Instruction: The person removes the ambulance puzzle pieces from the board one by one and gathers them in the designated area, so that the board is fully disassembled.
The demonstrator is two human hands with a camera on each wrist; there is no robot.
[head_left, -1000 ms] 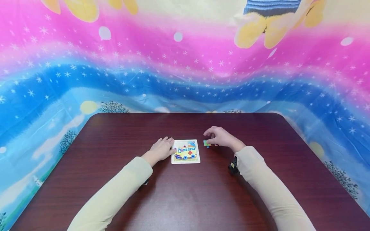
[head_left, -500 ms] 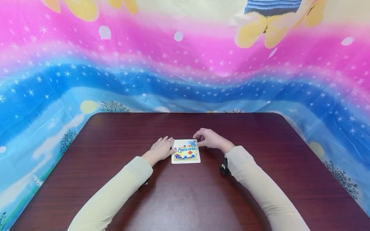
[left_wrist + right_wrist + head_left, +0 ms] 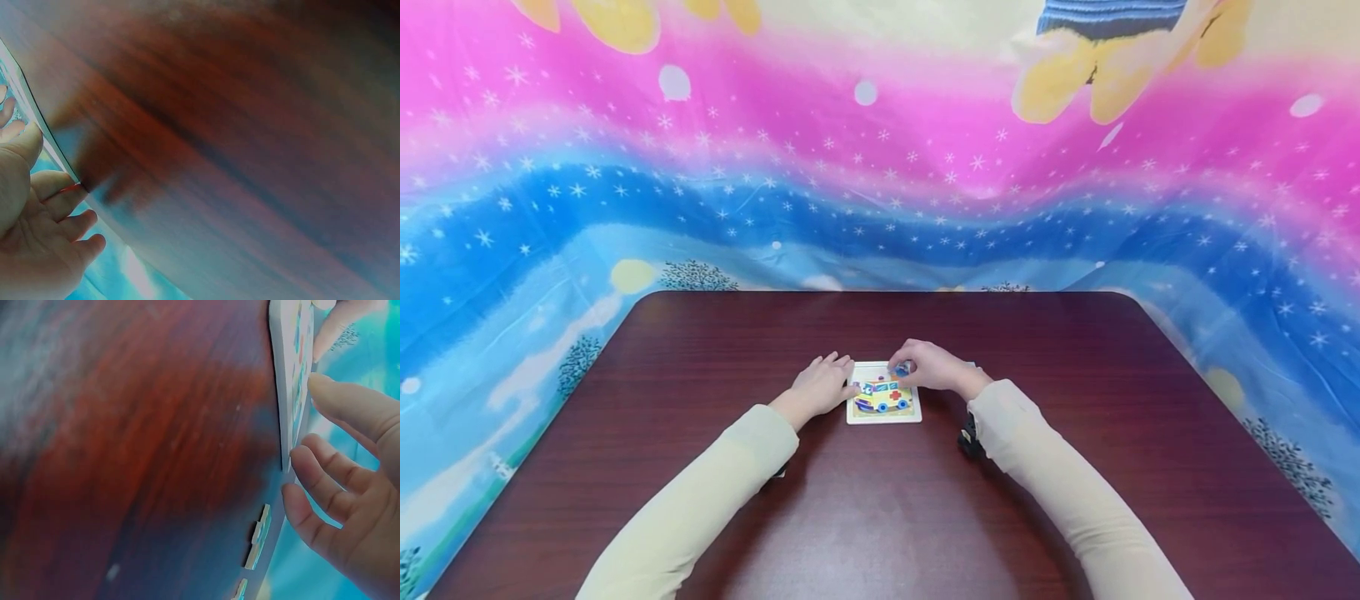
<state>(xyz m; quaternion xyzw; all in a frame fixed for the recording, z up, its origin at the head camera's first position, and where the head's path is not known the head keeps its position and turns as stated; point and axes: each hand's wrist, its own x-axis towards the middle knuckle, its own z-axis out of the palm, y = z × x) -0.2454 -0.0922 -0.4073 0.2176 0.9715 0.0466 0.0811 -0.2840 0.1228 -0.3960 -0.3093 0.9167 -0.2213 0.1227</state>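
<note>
A picture puzzle [image 3: 887,400] in a pale square frame lies flat on the table, showing a yellow ambulance with a red cross. Its upper middle is a pale, pictureless area. My left hand [image 3: 822,385] rests on the frame's left side with its fingers spread and the thumb over the edge. Bent over the upper right corner is my right hand [image 3: 931,365], thumb and fingertips around a blue part of the picture. In the right wrist view its thumb [image 3: 350,403] reaches the puzzle's edge. I cannot tell whether these fingers pinch a piece.
Loose flat puzzle pieces lie right of the frame; one piece [image 3: 259,537] shows below the right fingers. The dark wood table [image 3: 880,500] has rounded far corners. A patterned cloth [image 3: 880,167] hangs behind it and along both sides.
My right hand has moved left from the loose pieces to the puzzle's upper right corner. My left hand has stayed on the frame's left side.
</note>
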